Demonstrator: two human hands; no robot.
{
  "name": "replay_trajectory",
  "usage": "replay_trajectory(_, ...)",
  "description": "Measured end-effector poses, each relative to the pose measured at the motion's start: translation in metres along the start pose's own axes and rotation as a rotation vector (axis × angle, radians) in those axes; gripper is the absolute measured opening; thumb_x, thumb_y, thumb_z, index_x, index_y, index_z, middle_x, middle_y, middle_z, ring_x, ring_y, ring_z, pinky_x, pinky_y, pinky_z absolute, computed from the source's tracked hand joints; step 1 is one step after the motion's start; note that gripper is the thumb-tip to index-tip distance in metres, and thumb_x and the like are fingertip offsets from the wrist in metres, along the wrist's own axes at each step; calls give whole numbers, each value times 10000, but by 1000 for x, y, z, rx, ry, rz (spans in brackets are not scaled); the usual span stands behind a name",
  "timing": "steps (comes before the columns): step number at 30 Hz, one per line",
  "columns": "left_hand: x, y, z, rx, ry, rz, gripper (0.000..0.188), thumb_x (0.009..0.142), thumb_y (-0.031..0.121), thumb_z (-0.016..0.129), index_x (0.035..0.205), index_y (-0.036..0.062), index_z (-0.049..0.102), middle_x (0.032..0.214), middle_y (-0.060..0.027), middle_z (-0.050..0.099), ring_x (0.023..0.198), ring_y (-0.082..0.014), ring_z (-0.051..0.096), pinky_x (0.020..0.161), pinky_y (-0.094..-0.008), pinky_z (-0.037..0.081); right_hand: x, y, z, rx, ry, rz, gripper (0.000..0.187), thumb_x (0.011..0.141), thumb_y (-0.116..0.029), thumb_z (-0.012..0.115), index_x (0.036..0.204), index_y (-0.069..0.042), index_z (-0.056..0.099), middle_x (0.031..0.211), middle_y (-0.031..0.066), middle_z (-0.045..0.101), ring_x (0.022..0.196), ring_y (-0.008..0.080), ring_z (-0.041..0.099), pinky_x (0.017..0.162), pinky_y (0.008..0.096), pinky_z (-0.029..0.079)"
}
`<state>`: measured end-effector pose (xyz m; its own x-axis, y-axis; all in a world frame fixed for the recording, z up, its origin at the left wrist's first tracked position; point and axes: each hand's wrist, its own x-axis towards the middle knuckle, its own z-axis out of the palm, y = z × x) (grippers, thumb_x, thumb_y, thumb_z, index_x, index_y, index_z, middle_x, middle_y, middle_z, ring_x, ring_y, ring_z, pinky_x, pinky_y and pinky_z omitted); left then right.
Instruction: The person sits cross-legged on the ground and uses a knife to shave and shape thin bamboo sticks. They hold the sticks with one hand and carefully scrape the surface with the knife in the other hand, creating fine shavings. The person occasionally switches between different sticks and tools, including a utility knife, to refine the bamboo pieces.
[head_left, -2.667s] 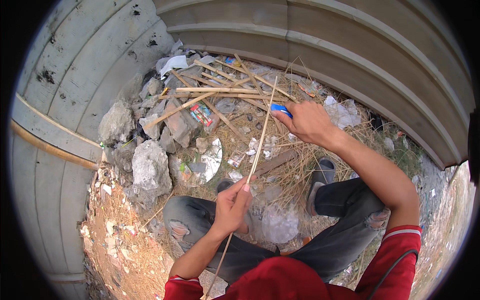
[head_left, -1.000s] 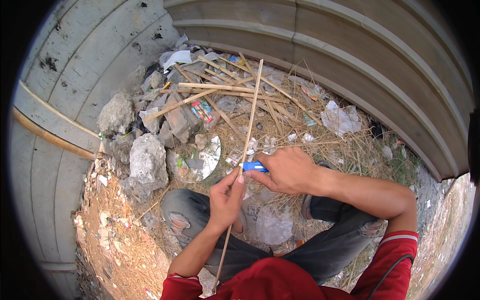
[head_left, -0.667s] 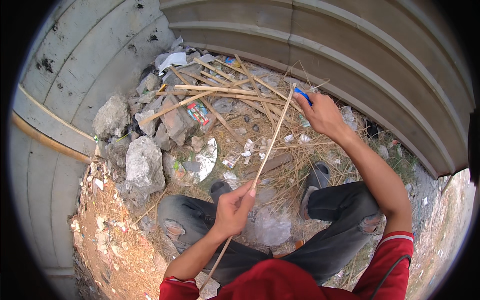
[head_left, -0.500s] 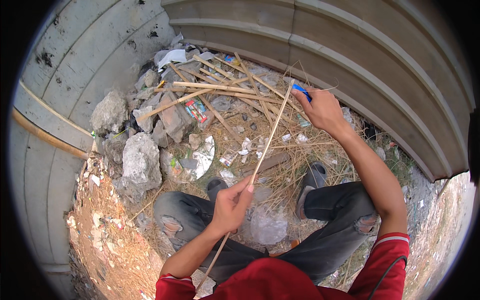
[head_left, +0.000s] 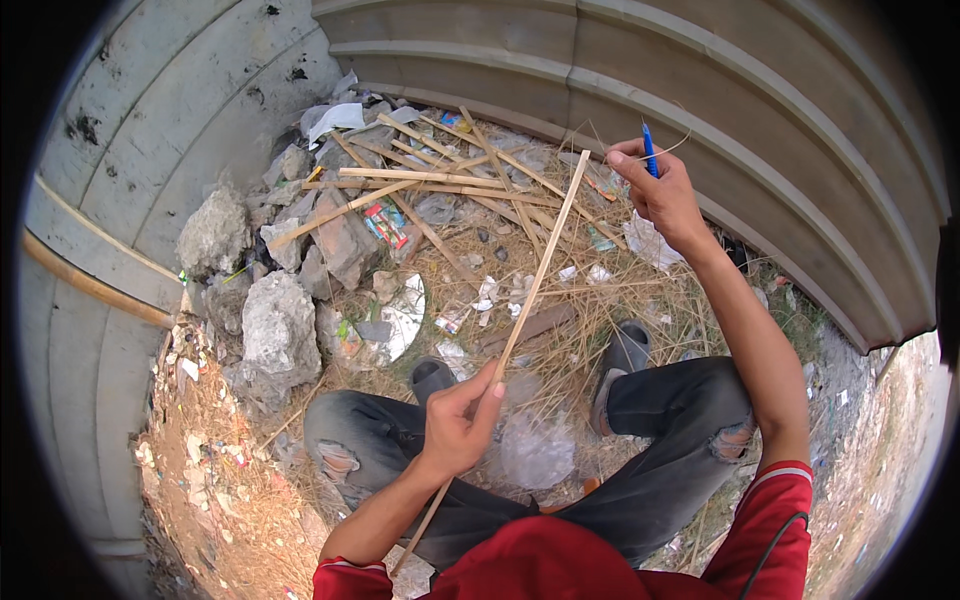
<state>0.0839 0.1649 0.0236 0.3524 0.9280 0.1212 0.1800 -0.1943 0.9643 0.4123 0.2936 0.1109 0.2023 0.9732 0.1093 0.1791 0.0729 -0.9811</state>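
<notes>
I advise shallow, even strokes: the left hand (head_left: 462, 420) firmly pinches the wooden strip (head_left: 541, 270), slanting up across the left leg (head_left: 375, 428); the right hand (head_left: 662, 200), apart from it, curls round a blue cutter (head_left: 650, 155). Loose strips (head_left: 420, 178) lie beyond; the metal wall (head_left: 480, 45) likely limits my reach.

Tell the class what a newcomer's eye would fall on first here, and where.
The long pale strip would probably come first, slanting up the middle through the left hand. Then comes the bright blue tool in the right hand, upper right. Crossed tan slats lie beyond, with grey rocks at left.
</notes>
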Motion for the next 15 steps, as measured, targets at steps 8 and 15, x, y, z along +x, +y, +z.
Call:
replay_trajectory(8, 4, 5, 4, 25, -9, 29, 335, 973, 62, 625, 1284, -64, 629, 693, -31, 570, 620, -36, 484, 541, -226, 400, -2, 5, 2, -485, 64, -356, 365, 855, -244, 805, 1176, -91, 722, 627, -31, 453, 581, 78, 431, 552, 268, 351)
replay_trajectory(15, 3, 9, 4, 23, -9, 36, 337, 968, 61, 635, 1279, -67, 629, 708, -51, 594, 626, -42, 501, 546, -230, 409, 1, 5, 0, -572, 136, -734, 372, 838, -262, 823, 1169, -115, 735, 1008, 96, 678, 830, 239, 657, 754, 334, 531)
